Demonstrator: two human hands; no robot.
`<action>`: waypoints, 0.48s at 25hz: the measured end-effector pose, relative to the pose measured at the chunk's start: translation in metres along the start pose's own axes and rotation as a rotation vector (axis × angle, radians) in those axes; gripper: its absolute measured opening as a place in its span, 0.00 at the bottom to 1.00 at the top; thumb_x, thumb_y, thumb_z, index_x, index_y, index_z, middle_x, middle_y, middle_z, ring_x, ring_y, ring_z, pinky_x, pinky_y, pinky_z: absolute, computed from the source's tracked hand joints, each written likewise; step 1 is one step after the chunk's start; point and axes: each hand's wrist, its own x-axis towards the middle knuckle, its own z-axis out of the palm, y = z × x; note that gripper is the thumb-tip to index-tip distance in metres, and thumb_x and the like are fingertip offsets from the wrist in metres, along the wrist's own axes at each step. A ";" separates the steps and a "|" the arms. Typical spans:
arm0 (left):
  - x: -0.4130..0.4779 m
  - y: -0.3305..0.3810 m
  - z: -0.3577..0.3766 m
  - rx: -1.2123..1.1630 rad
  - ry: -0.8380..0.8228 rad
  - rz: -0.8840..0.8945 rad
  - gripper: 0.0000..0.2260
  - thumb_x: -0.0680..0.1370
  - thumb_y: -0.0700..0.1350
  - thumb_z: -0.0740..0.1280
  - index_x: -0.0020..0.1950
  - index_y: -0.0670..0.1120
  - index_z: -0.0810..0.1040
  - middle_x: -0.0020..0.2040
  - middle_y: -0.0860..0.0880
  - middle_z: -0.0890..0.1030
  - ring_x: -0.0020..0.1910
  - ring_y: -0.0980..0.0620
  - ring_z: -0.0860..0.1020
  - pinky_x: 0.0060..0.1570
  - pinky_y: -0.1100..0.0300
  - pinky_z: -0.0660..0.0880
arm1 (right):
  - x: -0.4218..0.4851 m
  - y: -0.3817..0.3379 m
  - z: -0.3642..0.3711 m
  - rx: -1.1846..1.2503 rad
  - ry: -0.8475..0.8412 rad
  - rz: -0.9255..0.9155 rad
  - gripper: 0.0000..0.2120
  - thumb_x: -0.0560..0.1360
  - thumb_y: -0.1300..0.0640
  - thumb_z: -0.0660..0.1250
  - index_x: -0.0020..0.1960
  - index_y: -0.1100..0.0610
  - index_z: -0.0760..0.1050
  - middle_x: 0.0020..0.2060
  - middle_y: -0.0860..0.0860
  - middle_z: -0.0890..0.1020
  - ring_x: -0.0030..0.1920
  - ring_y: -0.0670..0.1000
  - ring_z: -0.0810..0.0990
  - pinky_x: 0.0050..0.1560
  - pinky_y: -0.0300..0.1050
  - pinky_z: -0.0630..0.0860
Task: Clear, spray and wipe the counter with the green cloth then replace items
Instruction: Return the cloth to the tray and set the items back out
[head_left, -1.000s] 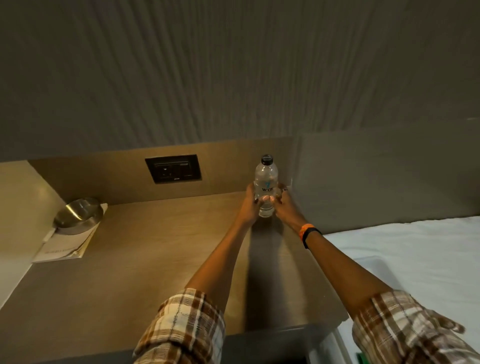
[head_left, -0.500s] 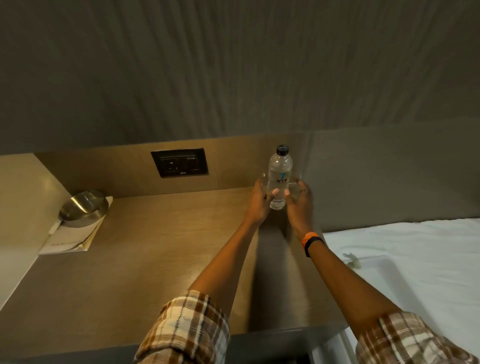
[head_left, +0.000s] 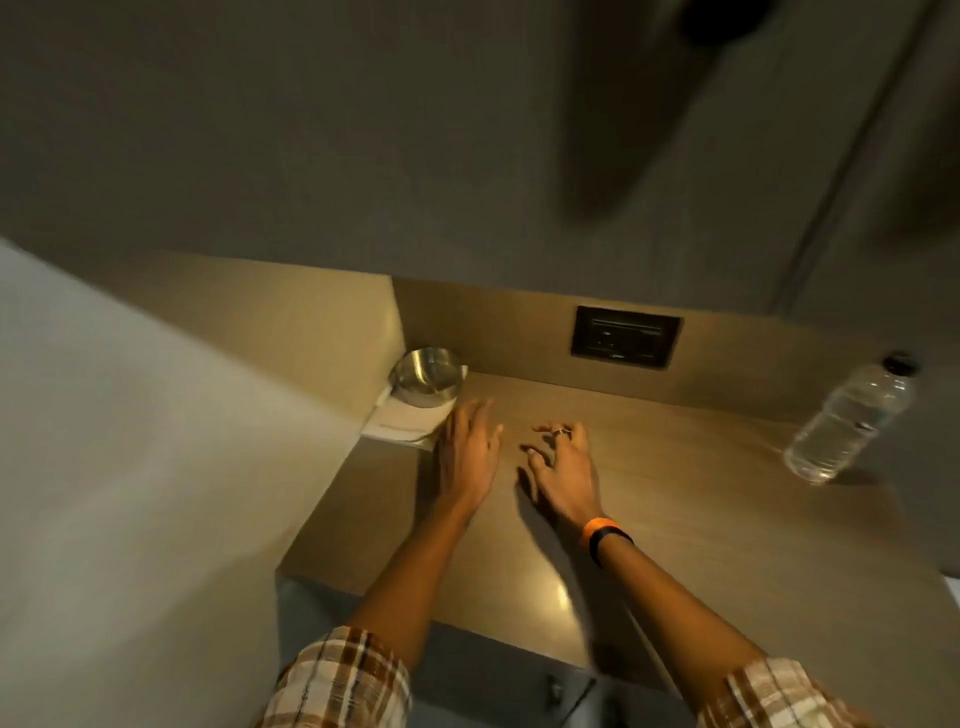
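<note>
The fingers of the left hand (head_left: 466, 453) are stretched out flat and hold nothing. Their tips reach toward the white folded paper booklet (head_left: 399, 422) and look to be at its near edge, but I cannot tell if they touch it. The fingers of the right hand (head_left: 563, 470) are spread and a little bent, and they hold nothing too. One of them wears a ring. Both hands hover close together over the smooth tan wooden counter (head_left: 649, 499). The right wrist has an orange and black band (head_left: 602, 538) on it. Both arms come out of brown and white checked sleeves (head_left: 337, 680).

A shiny round metal bowl (head_left: 427, 375) sits on top of the booklet, in the far left corner of the counter, just beyond the left hand. A clear plastic water bottle with a black cap (head_left: 852, 420) stands at the far right of the counter, well apart from both hands. A dark wall socket plate (head_left: 625, 336) is set in the back panel, between the bowl and the bottle.
</note>
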 end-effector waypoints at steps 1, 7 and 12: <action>0.011 -0.027 -0.017 0.024 0.022 -0.039 0.23 0.83 0.50 0.62 0.77 0.48 0.65 0.77 0.44 0.66 0.75 0.46 0.67 0.72 0.52 0.69 | 0.010 -0.018 0.019 -0.015 -0.059 -0.024 0.18 0.80 0.52 0.65 0.69 0.51 0.73 0.70 0.50 0.68 0.70 0.53 0.74 0.71 0.54 0.74; 0.065 -0.114 -0.057 0.052 -0.028 -0.115 0.27 0.81 0.47 0.66 0.79 0.48 0.62 0.78 0.41 0.62 0.77 0.43 0.64 0.72 0.55 0.66 | 0.089 -0.086 0.091 -0.153 -0.161 -0.057 0.19 0.81 0.55 0.64 0.70 0.59 0.71 0.72 0.59 0.69 0.65 0.62 0.76 0.67 0.57 0.75; 0.083 -0.119 -0.051 0.025 -0.047 0.011 0.22 0.81 0.47 0.65 0.75 0.45 0.69 0.79 0.41 0.63 0.78 0.42 0.62 0.76 0.50 0.64 | 0.118 -0.091 0.115 -0.246 -0.102 -0.051 0.11 0.81 0.58 0.64 0.59 0.61 0.81 0.62 0.61 0.77 0.58 0.63 0.79 0.60 0.56 0.76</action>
